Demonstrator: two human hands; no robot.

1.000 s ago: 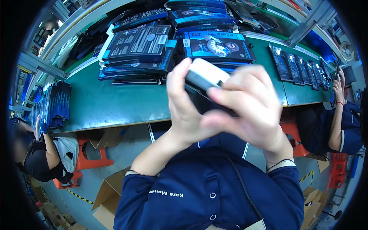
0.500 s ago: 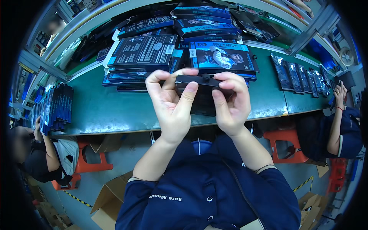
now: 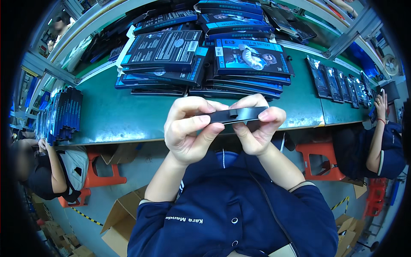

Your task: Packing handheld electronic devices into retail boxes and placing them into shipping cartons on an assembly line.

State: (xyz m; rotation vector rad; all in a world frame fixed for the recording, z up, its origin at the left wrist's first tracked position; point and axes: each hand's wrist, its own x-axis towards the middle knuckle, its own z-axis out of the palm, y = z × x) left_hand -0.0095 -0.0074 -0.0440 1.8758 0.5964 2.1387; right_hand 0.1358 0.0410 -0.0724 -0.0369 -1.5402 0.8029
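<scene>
Head view, one moment. Both hands are raised over the near edge of the green table [image 3: 128, 120], gripping one flat black part [image 3: 237, 115] between them. The part is thin, seen nearly edge-on, held roughly level with a small tab on its lower edge near the middle.

Left hand [image 3: 188, 128]: fingers curled, thumb pressed against the left end of the part, grasping it. Right hand [image 3: 257, 128]: thumb and fingertips pinch the right end, also grasping it.

The part is in the air between the hands, above the table edge and in front of the dark blue jacket [image 3: 231, 214]; it touches nothing else.

Containers:
- Stacks of flat dark-and-blue printed boxes [image 3: 201, 55] lie on the table beyond the hands, piled several deep and overlapping. All look closed (contents cannot be seen).
- A row of the same kind of flat boxes stands on edge [image 3: 62, 113] at the left end of the table.
- A row of dark glossy bags [image 3: 338, 79] lies at the right end of the table; what they hold cannot be made out.
- Open brown cardboard cartons [image 3: 120, 218] stand on the floor below left; the inside is not visible.

Other people: one person [image 3: 47, 171] sits at lower left by an orange stool [image 3: 102, 171], another person [image 3: 381, 145] sits at right with an arm raised.
</scene>
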